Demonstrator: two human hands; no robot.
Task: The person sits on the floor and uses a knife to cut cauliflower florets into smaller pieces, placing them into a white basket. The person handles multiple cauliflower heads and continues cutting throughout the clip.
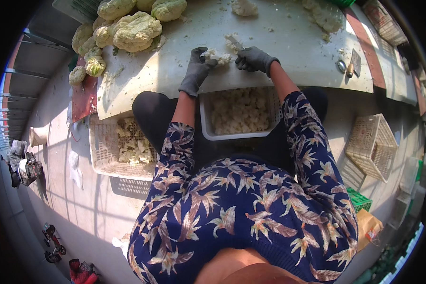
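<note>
My left hand, in a grey glove, grips a pale cauliflower piece just above the table. My right hand, gloved in the same grey, is closed around the handle of a knife. The knife's short blade points away from me and to the left, beside another cauliflower piece; whether they touch I cannot tell. Below the table edge, between my knees, a white plastic crate holds many cut cauliflower florets.
Whole cauliflower heads are piled at the table's far left. Further pieces lie at the back. A cleaver rests at the right. Left of my legs a crate contains cauliflower trimmings; another crate stands tilted at right.
</note>
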